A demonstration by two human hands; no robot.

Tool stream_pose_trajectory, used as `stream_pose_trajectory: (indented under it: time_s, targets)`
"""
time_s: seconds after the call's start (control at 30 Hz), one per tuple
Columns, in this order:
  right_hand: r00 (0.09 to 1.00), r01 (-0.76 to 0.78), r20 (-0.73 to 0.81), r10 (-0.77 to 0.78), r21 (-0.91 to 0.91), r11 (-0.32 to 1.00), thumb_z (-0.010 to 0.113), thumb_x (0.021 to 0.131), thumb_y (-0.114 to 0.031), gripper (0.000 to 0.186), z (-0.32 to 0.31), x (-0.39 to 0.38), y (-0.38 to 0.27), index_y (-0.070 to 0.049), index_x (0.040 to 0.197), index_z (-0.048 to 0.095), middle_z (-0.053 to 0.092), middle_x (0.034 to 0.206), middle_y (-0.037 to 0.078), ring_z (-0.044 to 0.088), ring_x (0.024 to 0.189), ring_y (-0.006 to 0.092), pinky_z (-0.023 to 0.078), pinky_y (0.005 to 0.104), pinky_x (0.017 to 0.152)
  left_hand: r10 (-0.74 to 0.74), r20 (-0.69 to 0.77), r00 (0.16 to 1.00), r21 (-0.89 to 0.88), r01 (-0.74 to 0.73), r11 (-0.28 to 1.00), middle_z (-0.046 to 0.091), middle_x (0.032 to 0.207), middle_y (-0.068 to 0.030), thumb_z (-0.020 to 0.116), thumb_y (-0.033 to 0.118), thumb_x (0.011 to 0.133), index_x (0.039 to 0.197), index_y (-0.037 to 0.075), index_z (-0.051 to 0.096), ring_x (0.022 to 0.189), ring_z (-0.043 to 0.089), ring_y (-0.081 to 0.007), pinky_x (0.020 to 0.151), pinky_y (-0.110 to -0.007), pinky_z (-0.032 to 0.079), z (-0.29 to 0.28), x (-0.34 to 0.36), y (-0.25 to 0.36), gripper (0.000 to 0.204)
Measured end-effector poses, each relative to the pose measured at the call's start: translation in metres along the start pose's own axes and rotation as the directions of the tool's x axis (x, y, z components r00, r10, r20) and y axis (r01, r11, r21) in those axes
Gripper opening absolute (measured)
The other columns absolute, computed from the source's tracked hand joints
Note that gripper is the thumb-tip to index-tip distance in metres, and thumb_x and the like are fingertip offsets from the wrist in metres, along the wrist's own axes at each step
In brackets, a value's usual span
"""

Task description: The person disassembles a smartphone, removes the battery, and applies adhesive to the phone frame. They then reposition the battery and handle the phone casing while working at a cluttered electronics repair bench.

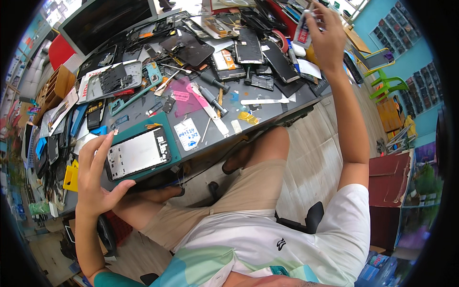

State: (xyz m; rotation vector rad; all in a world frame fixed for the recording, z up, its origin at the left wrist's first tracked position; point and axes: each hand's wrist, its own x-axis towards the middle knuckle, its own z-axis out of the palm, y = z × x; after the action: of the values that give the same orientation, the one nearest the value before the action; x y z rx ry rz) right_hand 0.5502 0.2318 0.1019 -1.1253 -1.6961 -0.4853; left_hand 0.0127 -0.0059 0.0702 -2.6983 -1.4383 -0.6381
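My left hand (pixel 98 177) is raised at the left side of the phone frame (pixel 136 153), its thumb and fingers apart. The black-rimmed frame with a pale inner plate lies on a green mat (pixel 169 138) at the desk's near edge. At the upper right, my right hand (pixel 326 40) grips a small white tube with a red label (pixel 302 32) over the back of the desk. Beside the mat are a white handwritten card (pixel 186 134), a pink sheet (pixel 181 100), pale strips and screwdriver-like tools (pixel 213 98).
The grey desk (pixel 267 107) is cluttered with dismantled phones (pixel 248 45), loose screens and parts. A monitor (pixel 105 24) stands at the back left, a yellow holder (pixel 71 177) at the near left. At right are a green chair (pixel 387 81), wall racks (pixel 397 26) and a maroon box (pixel 382 177).
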Motion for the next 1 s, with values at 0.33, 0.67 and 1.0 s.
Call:
stream_pose_trajectory:
  time_s: [0.33,0.67,1.0]
  targets:
    - [0.942,-0.246,0.333,-0.05,0.782,0.573,0.082,0.095,-0.001,0.048,-0.026,-0.063,-0.198,-0.004,0.142,0.07,0.072,0.116,0.01,0.071,0.106,0.0158,0.064,0.0294,0.086,-0.362,-0.164,0.918,-0.868,0.041,0.495,0.075,0.112,-0.0159,0.083,0.008,0.096,0.143,-0.007,0.064,0.092,0.072,-0.0179,0.081,-0.03,0.059,0.063,0.024,0.124,0.053]
    - [0.914,-0.342,0.396,-0.088,0.87,0.355,0.085,0.09,0.008,0.054,-0.007,-0.138,-0.284,0.002,0.138,0.06,0.062,0.133,0.017,0.071,0.117,0.0229,0.067,0.0353,0.096,-0.481,0.263,0.836,-0.965,0.238,-0.113,0.074,0.092,-0.007,0.065,0.006,0.111,0.118,-0.005,0.07,0.077,0.068,-0.0092,0.068,-0.026,0.055,0.096,-0.003,0.155,0.014]
    - [0.517,-0.684,0.792,-0.324,0.61,0.4,0.075,0.105,-0.018,0.02,-0.029,-0.152,-0.267,0.001,0.1,0.073,0.07,0.085,0.008,0.064,0.071,0.016,0.054,0.0313,0.064,-0.588,0.081,0.804,-0.984,0.158,0.08,0.066,0.091,-0.0045,0.053,0.014,0.117,0.12,-0.003,0.062,0.069,0.05,-0.0043,0.059,-0.023,0.042,0.101,-0.013,0.133,0.019]
